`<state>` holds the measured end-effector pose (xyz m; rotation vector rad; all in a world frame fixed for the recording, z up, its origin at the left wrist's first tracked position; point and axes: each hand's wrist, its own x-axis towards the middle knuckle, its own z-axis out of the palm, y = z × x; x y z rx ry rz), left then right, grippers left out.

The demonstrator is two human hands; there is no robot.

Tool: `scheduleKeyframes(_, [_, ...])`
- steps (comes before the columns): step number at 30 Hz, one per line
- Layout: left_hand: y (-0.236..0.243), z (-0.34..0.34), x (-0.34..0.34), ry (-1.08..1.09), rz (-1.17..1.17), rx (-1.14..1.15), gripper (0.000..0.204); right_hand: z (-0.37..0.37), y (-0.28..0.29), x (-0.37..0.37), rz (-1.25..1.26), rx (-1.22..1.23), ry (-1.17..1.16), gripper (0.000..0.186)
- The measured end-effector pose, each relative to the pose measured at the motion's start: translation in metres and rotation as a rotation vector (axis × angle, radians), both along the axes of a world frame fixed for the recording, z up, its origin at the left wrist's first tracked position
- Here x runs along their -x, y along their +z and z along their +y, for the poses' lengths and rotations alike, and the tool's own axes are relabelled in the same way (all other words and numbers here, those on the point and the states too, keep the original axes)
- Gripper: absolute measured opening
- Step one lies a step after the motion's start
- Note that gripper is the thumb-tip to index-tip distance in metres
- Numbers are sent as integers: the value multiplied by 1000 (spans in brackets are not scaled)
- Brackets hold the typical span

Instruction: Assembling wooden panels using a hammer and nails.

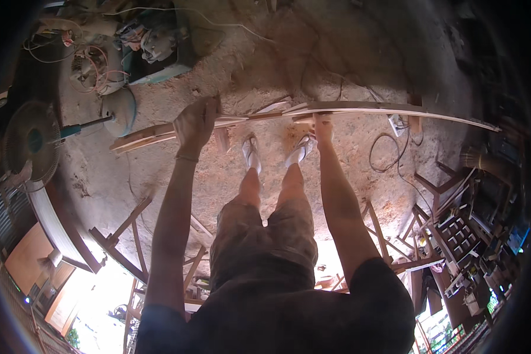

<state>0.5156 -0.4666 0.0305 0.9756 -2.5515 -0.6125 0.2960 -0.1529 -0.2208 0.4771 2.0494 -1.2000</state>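
Note:
Long thin wooden strips lie crosswise in front of me, above the dirt floor. Around the left-hand wooden strips (144,137) my left hand (194,125) is closed, its fingertips partly hidden. My right hand (323,128) is closed on the underside of the long right-hand wooden strip (395,108), which reaches far to the right and bends with the lens. Near the middle the strips' ends meet or overlap; I cannot tell whether they are joined. A short upright wooden piece (221,140) shows beside my left hand. Below the strips are my sandalled feet (251,152).
At the left stands a pedestal fan (32,141) with its round base (119,112). Machinery with wires (157,46) sits at the upper left. A dark cable (386,154) coils on the floor at right. Wooden frames (138,236) and stacked wood pieces (457,239) stand behind me.

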Motion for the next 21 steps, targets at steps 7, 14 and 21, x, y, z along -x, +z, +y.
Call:
scheduleKeyframes(7, [-14, 1, -3, -5, 11, 133, 17, 10, 19, 6, 28, 23, 51, 66])
scheduleKeyframes(14, [-5, -3, -6, -28, 60, -90, 18, -43, 141, -75, 387, 106, 742, 20])
scheduleKeyframes(21, [-7, -7, -6, 74, -39, 69, 24, -190, 233, -111, 1003, 485, 1009, 19])
